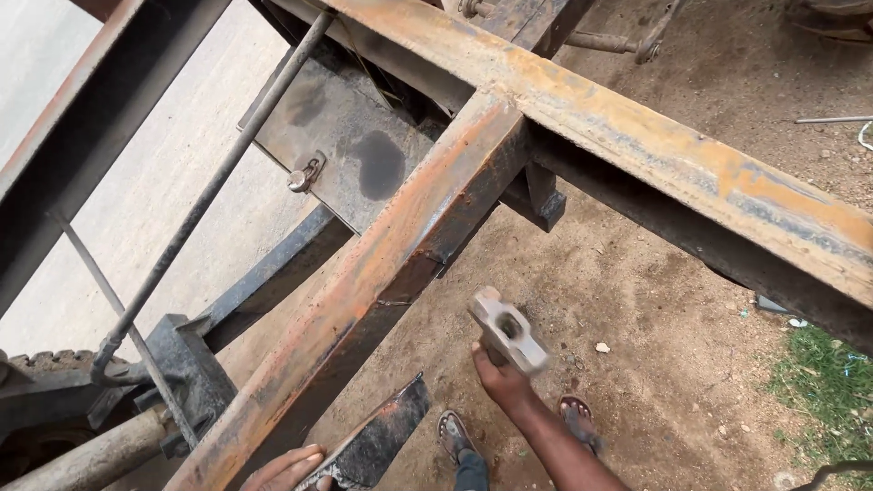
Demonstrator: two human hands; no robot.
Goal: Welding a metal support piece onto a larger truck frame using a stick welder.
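Grip, right: right hand (502,380) was closed round the handle of a hammer (507,331); the handle itself was hidden inside the fist.
Grip, left: left hand (289,469) showed only its fingers at the bottom edge, lying flat against the low end of the nearer beam (382,273) and beside a dark plate (377,436); whether they gripped anything could not be told.
Hammer place: held in the air below the beam joint, just right of the nearer beam, above the dirt (637,345).
Hammer axis: head's long axis ran from upper left to lower right, blurred; one face pointed up-left toward the nearer beam, and the eye hole faced the camera.
Containers: none could be made out.
Beams, count: two rusty orange ones, the nearer running from lower left to upper right and meeting the far beam (691,173), which crossed from top centre to right edge.
Rods, count: two thin grey ones at left, the long rod (227,173) sloping down to a dark bracket (186,368).
Feet, count: two, in sandals (453,429), on the dirt below the hammer.
Panel: grey steel panel (336,145) behind the joint, with a small latch (305,175) and a dark stain.
Ground: brown dirt, grass (827,373) at the right edge, pale pavement at left.
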